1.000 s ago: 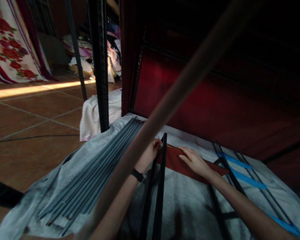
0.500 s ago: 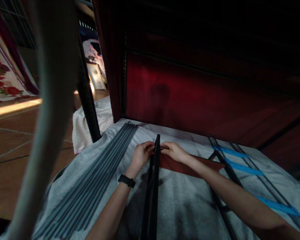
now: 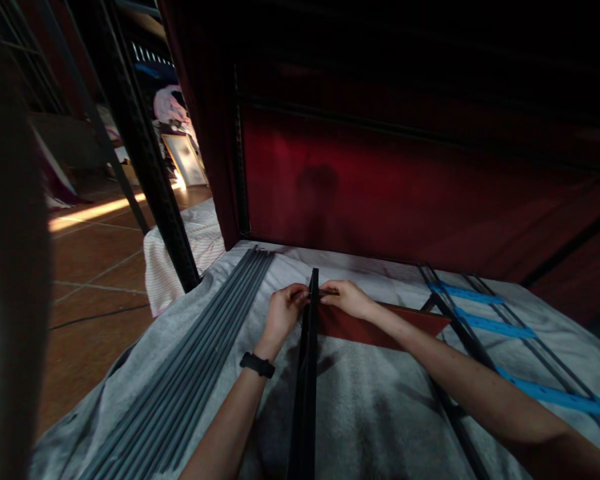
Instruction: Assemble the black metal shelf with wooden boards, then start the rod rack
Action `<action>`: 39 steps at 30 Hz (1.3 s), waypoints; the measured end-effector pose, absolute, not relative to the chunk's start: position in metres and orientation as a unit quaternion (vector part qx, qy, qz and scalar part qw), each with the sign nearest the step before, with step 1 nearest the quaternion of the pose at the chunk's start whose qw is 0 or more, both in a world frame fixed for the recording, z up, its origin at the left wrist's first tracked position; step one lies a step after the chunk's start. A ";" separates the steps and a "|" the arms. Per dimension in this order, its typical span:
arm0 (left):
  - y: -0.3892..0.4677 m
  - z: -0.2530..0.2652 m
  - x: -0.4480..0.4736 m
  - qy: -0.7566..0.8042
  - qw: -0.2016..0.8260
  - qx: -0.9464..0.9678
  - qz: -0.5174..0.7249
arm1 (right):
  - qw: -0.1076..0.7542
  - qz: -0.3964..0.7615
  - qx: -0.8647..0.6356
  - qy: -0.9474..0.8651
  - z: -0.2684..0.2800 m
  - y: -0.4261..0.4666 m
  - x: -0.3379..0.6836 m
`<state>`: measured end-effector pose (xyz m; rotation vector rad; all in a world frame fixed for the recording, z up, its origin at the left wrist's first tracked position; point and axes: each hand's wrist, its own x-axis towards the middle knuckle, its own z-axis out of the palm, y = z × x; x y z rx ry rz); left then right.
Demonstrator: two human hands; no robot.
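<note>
Now the right hand is brought in from the middle of the red board to the far end of the black bar, across from the left hand. Fingers are curled on both sides; whether anything is clamped in either cannot be told. The board is laid over the grey cloth, its left end at the bar. Attention, it seems, is now centred on that meeting point.
</note>
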<state>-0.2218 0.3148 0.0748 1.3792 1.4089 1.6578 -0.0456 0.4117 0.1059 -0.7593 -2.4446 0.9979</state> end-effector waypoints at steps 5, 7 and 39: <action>0.315 0.073 -0.221 0.526 0.267 0.521 0.617 | 0.197 0.355 -0.260 -0.876 0.105 0.414 -0.043; 0.315 0.073 -0.221 0.528 0.263 0.521 0.617 | 0.194 0.351 -0.253 -0.880 0.106 0.415 -0.042; 0.308 0.081 -0.203 0.568 0.214 0.561 0.563 | 0.216 0.434 -0.279 -0.829 0.102 0.412 -0.042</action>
